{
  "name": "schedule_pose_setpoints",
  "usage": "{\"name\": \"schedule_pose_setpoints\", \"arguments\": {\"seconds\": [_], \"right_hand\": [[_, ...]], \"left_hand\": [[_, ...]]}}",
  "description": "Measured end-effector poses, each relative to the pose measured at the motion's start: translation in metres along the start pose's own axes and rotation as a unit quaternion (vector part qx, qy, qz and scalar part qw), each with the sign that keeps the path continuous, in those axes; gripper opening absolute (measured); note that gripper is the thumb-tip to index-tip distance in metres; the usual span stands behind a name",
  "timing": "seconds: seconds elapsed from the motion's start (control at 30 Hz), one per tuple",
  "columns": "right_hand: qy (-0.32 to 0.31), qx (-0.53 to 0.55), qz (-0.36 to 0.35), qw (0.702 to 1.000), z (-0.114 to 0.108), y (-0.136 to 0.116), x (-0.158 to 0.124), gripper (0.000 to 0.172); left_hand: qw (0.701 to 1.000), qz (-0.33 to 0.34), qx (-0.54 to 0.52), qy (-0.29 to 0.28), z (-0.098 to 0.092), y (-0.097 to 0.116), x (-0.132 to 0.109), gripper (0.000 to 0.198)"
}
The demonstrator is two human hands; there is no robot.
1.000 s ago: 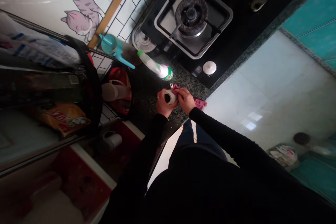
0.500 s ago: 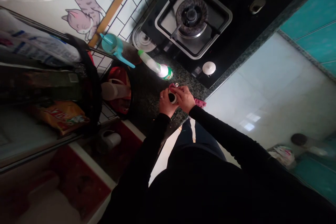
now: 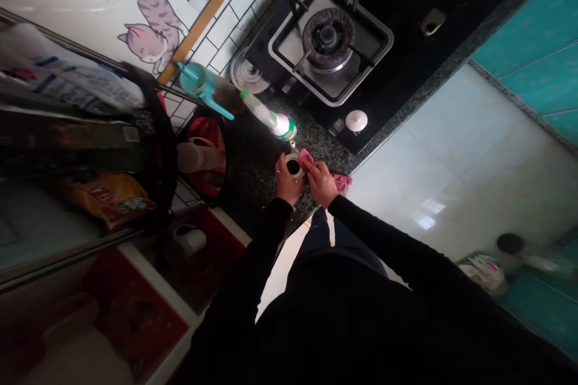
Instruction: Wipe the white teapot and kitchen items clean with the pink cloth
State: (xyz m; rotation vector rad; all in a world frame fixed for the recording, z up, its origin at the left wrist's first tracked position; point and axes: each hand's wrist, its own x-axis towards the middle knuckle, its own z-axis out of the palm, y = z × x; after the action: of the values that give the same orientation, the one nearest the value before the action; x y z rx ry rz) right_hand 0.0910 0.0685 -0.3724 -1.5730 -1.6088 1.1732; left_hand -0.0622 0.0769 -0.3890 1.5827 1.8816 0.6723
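Observation:
My left hand (image 3: 288, 185) is closed around the side of a small white teapot (image 3: 295, 156). Its top is off, showing a dark round opening, and its short spout points toward the spray bottle. In my right hand (image 3: 321, 184) a pink cloth (image 3: 305, 159) is pinched, pressed against the teapot's outside near the spout. A white knobbed lid (image 3: 356, 121) rests on the black hob, up and right of my hands. Another folded pink cloth (image 3: 342, 183) lies at the counter edge, beside my right wrist.
A green-and-white spray bottle (image 3: 275, 120) lies or stands just beyond the teapot. Further back is a blue-lidded jug (image 3: 205, 87) by the tiled wall. The gas burner (image 3: 329, 39) is ahead. A black rack (image 3: 158, 150) with packets fills the left side.
My right hand has drawn back slightly from the teapot's top, and the pink cloth now shows in its fingers. The teapot has turned a little, bringing its spout into clearer view.

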Motion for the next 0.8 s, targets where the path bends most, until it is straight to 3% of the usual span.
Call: {"name": "schedule_pose_setpoints", "arguments": {"seconds": [0.13, 0.3, 0.47, 0.57, 0.67, 0.73, 0.8], "right_hand": [[-0.006, 0.001, -0.007, 1.0, -0.009, 0.001, 0.014, 0.047], [0.012, 0.007, 0.018, 1.0, 0.004, -0.002, -0.022, 0.054], [0.021, 0.009, 0.014, 1.0, 0.012, -0.001, -0.041, 0.054], [0.03, 0.013, 0.005, 0.999, 0.005, 0.003, -0.028, 0.052], [0.031, 0.009, 0.007, 0.999, -0.009, 0.007, -0.005, 0.049], [0.018, 0.005, 0.001, 1.0, -0.019, 0.009, 0.01, 0.047], [-0.007, 0.002, -0.013, 1.0, -0.026, 0.01, 0.022, 0.046]], "left_hand": [[0.999, 0.001, -0.016, -0.028, -0.001, -0.007, -0.005, 0.1], [0.999, -0.014, -0.014, 0.038, 0.003, 0.003, -0.008, 0.089], [0.996, -0.071, -0.031, 0.042, 0.007, 0.019, -0.011, 0.095], [0.993, -0.093, -0.07, -0.001, 0.0, 0.021, -0.011, 0.101], [0.983, -0.107, -0.12, -0.084, -0.016, 0.019, -0.012, 0.1], [0.99, -0.083, -0.062, -0.094, -0.03, 0.019, -0.012, 0.094], [0.997, -0.025, 0.05, -0.055, -0.043, 0.023, -0.011, 0.091]]}}
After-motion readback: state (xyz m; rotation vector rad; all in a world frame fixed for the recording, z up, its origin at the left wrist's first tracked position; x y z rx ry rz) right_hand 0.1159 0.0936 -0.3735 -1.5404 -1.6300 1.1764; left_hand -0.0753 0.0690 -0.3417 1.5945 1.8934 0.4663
